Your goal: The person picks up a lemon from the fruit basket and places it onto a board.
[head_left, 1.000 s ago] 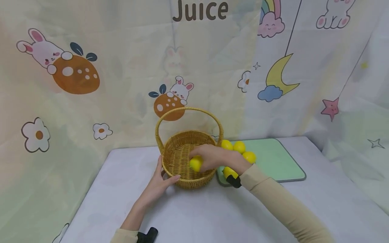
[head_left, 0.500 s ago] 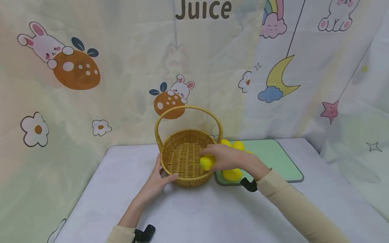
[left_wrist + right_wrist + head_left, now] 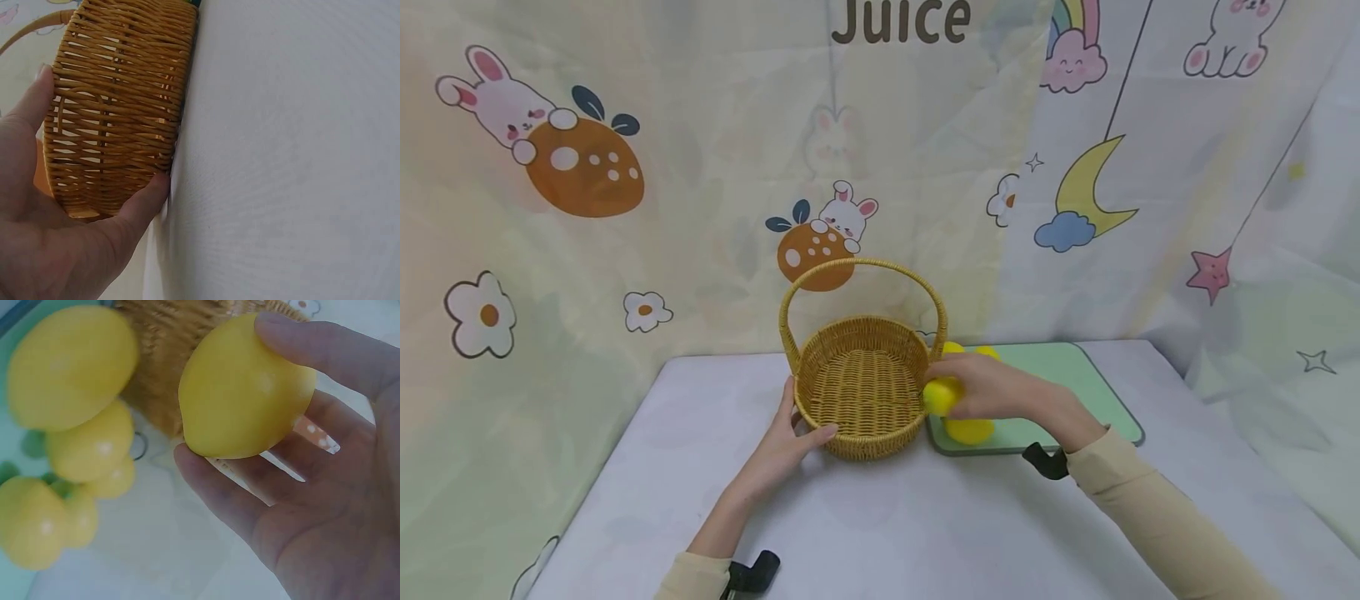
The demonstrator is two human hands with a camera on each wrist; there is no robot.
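A round wicker basket (image 3: 867,448) with a tall arched handle stands on the white table, its woven floor showing. My left hand (image 3: 792,442) holds its left side; the left wrist view has thumb and fingers spread against the weave (image 3: 119,112). At the basket's right rim, my right hand (image 3: 996,387) holds a yellow lemon (image 3: 943,396) over the board's left edge. Close up in the right wrist view, thumb and fingertips pinch this lemon (image 3: 244,394). Several more lemons (image 3: 968,431) lie on the pale green cutting board (image 3: 1060,375), partly hidden under the right hand.
The board lies right beside the basket, towards the table's back. White cloth (image 3: 880,533) covers the table. Behind it hangs a printed fabric backdrop (image 3: 700,208) with rabbits and flowers. Black wrist mounts (image 3: 756,573) sit at the sleeves.
My right hand has moved right with the lemon, from over the basket's inside to its right rim. The left hand keeps its place on the basket.
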